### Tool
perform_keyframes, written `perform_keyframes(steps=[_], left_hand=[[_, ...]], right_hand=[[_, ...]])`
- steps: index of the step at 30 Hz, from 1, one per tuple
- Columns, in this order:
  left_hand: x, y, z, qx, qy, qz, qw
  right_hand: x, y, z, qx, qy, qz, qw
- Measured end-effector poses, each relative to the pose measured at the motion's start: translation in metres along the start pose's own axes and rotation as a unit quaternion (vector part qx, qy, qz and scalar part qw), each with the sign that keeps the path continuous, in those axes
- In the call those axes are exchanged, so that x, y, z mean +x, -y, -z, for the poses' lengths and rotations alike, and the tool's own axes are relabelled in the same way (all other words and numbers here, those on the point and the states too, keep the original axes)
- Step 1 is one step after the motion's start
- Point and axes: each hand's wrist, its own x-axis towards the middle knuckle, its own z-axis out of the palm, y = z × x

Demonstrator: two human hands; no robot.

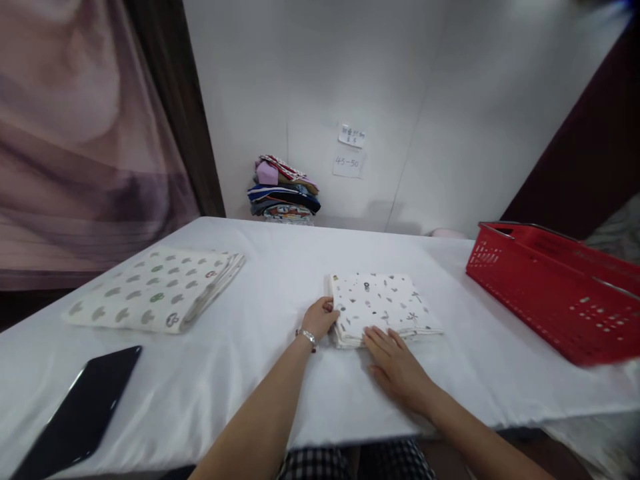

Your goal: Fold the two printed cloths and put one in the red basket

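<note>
A plain pale wall stands behind the white-covered tabletop (280,280). Near the middle of its front edge lies a folded printed cloth (383,303). The left hand (320,319) has its fingers bent at the cloth's left side; whether they grip it is unclear. The right hand (397,367) rests open, fingers on its near edge.

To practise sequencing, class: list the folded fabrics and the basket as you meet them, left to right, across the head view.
Grey-patterned cloth, stack of folded fabrics, small-print white cloth, red basket.
</note>
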Motion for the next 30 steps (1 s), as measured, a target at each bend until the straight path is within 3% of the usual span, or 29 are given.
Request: perform_keyframes(steps=[3,6,9,11,14,17,22,26,30], left_hand=[[0.001,0.0,0.001,-0.002,0.002,0.005,1.0],[0.002,0.001,0.002,-0.014,0.001,0.018,1.0],[0.0,0.002,0.002,-0.019,-0.017,0.015,1.0],[-0.002,0.001,0.002,-0.008,-0.035,0.009,0.999],[-0.005,-0.004,0.001,0.025,-0.053,0.021,0.998],[-0.005,-0.015,0.0,0.079,-0.052,0.047,0.994],[-0.001,-0.035,-0.002,0.158,-0.029,0.113,0.981],[-0.002,-0.045,-0.005,0.157,-0.035,0.138,0.977],[-0.005,-0.048,-0.007,0.146,-0.039,0.145,0.978]], right_hand=[[-0.018,-0.011,0.008,0.029,-0.013,0.005,0.999],[-0.033,-0.037,0.012,0.074,-0.093,-0.028,0.993],[-0.041,-0.077,0.014,0.12,-0.212,-0.156,0.957],[-0.041,-0.105,0.017,0.144,-0.232,-0.271,0.923],[-0.034,-0.136,0.027,0.169,-0.173,-0.398,0.885],[-0.022,-0.149,0.038,0.245,-0.094,-0.461,0.848],[-0.005,-0.152,0.048,0.286,-0.041,-0.498,0.817],[0.001,-0.154,0.048,0.309,-0.014,-0.497,0.811],[0.0,-0.157,0.045,0.353,-0.021,-0.51,0.784]])
